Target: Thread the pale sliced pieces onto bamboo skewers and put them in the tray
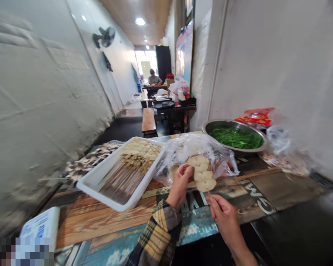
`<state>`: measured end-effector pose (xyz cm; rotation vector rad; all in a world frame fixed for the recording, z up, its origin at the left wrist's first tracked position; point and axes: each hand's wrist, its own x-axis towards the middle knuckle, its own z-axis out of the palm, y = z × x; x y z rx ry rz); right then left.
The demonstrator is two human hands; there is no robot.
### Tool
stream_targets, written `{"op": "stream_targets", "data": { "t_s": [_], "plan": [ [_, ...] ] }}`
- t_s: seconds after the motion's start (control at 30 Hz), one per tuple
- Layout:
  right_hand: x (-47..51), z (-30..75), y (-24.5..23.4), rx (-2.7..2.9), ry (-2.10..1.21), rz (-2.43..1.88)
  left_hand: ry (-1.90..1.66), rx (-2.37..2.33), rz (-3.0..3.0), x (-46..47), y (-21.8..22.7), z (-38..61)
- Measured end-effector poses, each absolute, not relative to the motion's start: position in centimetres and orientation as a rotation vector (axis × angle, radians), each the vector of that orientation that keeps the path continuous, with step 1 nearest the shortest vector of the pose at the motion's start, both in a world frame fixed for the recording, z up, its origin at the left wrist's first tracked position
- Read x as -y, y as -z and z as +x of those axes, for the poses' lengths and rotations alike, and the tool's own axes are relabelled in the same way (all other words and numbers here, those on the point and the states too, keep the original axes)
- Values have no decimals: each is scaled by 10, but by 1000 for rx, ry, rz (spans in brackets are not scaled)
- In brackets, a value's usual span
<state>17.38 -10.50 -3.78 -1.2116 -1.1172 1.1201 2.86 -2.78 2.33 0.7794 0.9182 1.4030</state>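
My right hand pinches the bare lower end of a thin wooden skewer. Several pale, round, flat slices are threaded along that skewer, overlapping one another. At their left edge is my left hand, thumb and fingers pressed together on what looks like a pale slice; its fingers partly hide it. Just beyond the hands a crumpled clear plastic bag lies on the table, with another pale slice by its near side. To the left, a white plastic tray holds many loaded skewers, sticks pointing toward me.
A steel bowl of green chives or similar stands at the right back, beside a red packet and plastic bags. Brown-white slices lie left of the tray. A white package sits front left. A person sits far back.
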Motion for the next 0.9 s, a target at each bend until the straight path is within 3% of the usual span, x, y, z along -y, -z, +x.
{"op": "stream_targets", "data": {
  "t_s": [0.43, 0.7, 0.9],
  "plan": [
    [88, 204, 33, 1579, -903, -1336, -1524, -825, 719, 17, -7, 16],
    [78, 205, -9, 1815, -653, -1330, -1584, -757, 676, 22, -18, 11],
    [66, 176, -61, 1771, -707, -1259, -1546, -645, 524, 25, -21, 13]
  ]
}}
